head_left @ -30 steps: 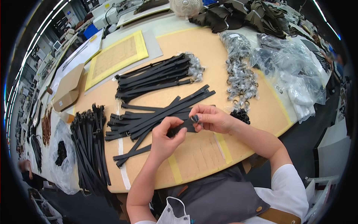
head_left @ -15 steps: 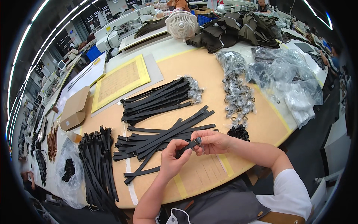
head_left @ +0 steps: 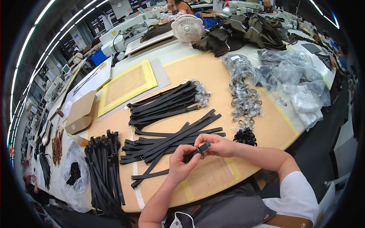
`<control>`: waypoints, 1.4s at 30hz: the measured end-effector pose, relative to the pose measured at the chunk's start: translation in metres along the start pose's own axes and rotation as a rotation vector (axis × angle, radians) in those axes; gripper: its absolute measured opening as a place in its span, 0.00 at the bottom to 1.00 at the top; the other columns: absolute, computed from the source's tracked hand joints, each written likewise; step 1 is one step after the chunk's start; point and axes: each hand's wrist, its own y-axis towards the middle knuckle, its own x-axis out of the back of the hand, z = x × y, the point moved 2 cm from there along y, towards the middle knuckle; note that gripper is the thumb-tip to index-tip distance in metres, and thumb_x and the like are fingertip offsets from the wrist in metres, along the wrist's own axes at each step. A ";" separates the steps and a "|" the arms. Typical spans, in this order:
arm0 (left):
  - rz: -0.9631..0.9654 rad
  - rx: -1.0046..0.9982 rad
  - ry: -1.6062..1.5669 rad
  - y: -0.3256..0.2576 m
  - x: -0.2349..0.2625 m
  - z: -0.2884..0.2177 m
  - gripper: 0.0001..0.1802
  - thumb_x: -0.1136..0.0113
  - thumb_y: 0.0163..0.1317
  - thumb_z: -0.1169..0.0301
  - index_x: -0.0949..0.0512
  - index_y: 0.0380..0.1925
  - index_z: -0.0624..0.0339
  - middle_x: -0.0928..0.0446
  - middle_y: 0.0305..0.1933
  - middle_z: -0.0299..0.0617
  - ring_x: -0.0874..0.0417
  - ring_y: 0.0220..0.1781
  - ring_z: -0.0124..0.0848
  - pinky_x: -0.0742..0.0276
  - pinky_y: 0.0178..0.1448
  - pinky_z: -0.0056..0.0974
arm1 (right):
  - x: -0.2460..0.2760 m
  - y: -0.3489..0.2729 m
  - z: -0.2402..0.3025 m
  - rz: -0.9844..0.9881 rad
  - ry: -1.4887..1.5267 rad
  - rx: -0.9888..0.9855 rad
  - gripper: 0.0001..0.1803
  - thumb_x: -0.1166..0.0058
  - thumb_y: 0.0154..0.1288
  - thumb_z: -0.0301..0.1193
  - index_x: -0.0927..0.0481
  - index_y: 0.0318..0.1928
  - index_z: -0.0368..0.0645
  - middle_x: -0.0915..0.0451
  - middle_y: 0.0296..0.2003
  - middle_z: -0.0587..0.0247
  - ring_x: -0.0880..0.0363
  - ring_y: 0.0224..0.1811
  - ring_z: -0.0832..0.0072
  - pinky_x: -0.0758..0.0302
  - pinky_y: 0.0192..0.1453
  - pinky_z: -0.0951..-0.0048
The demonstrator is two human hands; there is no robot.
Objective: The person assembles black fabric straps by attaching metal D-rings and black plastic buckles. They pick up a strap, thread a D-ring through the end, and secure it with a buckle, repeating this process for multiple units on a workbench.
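Between my two hands is a black strap (head_left: 204,147), its end doubled over and held above the near part of the table. My left hand (head_left: 180,163) is closed around the strap's lower part. The fingers of my right hand (head_left: 217,146) pinch it near the upper end; some fingertips are hidden behind it. Just beyond lie loose crossed black straps (head_left: 178,138). Farther off is a row of black straps (head_left: 163,104) with clear plastic on their right-hand ends. To the left, a thick bundle of buckled straps (head_left: 102,167) hangs over the table's near edge.
Plastic-wrapped metal rings (head_left: 245,98) run down the right side to a heap of black rings (head_left: 245,136). Clear plastic bags (head_left: 296,79) lie beyond. A yellow-edged board (head_left: 127,87), cardboard piece (head_left: 81,113), white fan (head_left: 187,29) and dark fabric bundles (head_left: 228,36) occupy the back and left.
The strap's end has turned and now points up to the right, sticking out farther above my fingers. The view has shifted slightly; the strap piles stay as they were.
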 end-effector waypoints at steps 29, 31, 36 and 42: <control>-0.059 -0.045 0.125 -0.002 0.009 0.003 0.16 0.32 0.61 0.80 0.24 0.47 0.65 0.18 0.41 0.38 0.18 0.41 0.21 0.23 0.44 0.26 | -0.013 0.001 0.001 -0.059 -0.029 0.089 0.11 0.41 0.71 0.28 0.25 0.51 0.43 0.22 0.43 0.69 0.23 0.46 0.81 0.25 0.55 0.74; -0.062 -0.046 0.136 -0.002 0.009 0.002 0.16 0.32 0.61 0.80 0.24 0.47 0.65 0.17 0.41 0.39 0.17 0.41 0.21 0.23 0.44 0.26 | -0.014 0.001 0.002 -0.069 -0.031 0.080 0.11 0.41 0.71 0.28 0.25 0.51 0.43 0.22 0.42 0.69 0.23 0.46 0.81 0.25 0.55 0.74; -0.047 -0.053 0.126 0.000 0.007 0.004 0.16 0.32 0.60 0.81 0.25 0.46 0.66 0.17 0.40 0.40 0.17 0.41 0.21 0.23 0.43 0.26 | -0.010 0.000 0.001 -0.068 -0.052 0.089 0.11 0.41 0.71 0.27 0.25 0.50 0.43 0.22 0.42 0.70 0.22 0.45 0.82 0.24 0.54 0.76; -0.042 -0.042 0.190 0.001 0.005 0.006 0.14 0.35 0.59 0.84 0.26 0.44 0.64 0.20 0.40 0.36 0.20 0.39 0.20 0.25 0.43 0.26 | 0.001 -0.001 -0.005 -0.024 -0.021 0.113 0.12 0.41 0.71 0.23 0.25 0.52 0.40 0.20 0.46 0.67 0.20 0.50 0.80 0.23 0.57 0.76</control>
